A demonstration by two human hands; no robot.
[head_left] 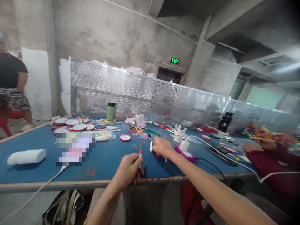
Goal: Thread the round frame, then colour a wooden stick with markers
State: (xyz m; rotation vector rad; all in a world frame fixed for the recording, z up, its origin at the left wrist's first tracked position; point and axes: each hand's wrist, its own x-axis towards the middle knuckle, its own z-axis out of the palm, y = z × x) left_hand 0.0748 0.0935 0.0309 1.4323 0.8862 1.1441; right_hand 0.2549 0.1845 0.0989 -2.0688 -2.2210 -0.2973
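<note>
The blue tabletop (103,159) fills your view, its worn edge running across just under your hands. Behind it a perforated metal screen (131,90) stands along the far side. Over at nine o'clock a person in a black top (10,78) stands beside the tabletop's corner. At three o'clock a co-worker's dark red sleeve (264,162) rests on the surface. A white roll (26,156) lies on its side at eight o'clock from the middle, and a stack of red-rimmed round discs (72,123) sits at ten o'clock, with one single red-rimmed disc (125,137) apart from them nearer you. A green bottle (111,111) stands upright at eleven o'clock. A white cup (178,135) holding pens stands at two o'clock from your right hand.

Your left hand (128,171) is near the tabletop's front edge, fingers pinched shut on a thin stick painted green, white and red (140,151), which points up at twelve o'clock. Your right hand (162,147) reaches out flat over the surface, fingers curled down onto a red marker (156,153); how tightly it grips, you cannot tell. A white marker with a green tip (151,147) lies just beside that hand at nine o'clock.
</note>
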